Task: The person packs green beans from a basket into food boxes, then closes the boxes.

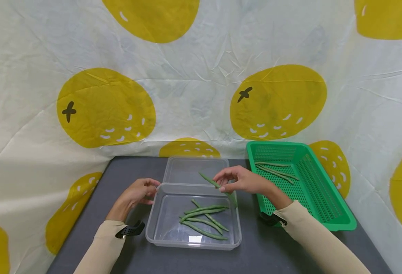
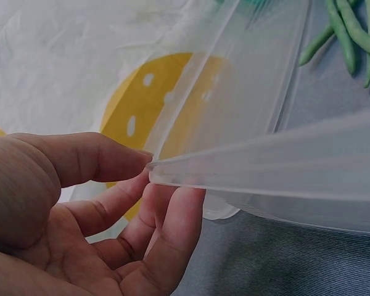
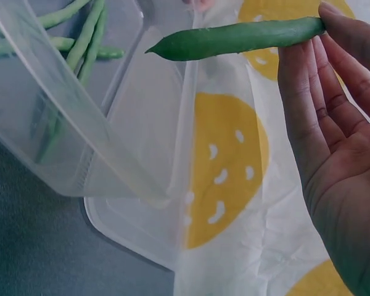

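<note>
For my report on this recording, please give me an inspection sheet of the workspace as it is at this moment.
Surface: dark grey table.
Job's things: clear plastic container with several green beans inside; one held bean; green basket at the right with a few beans.
Clutter: clear lid lying behind the container.
Hands: left hand touches the container's far left corner; right hand pinches the held bean above the container.
Cables: nothing seen; a dark wrist mount on each sleeve.
Surroundings: white cloth with yellow fruit print behind and at the sides.
</note>
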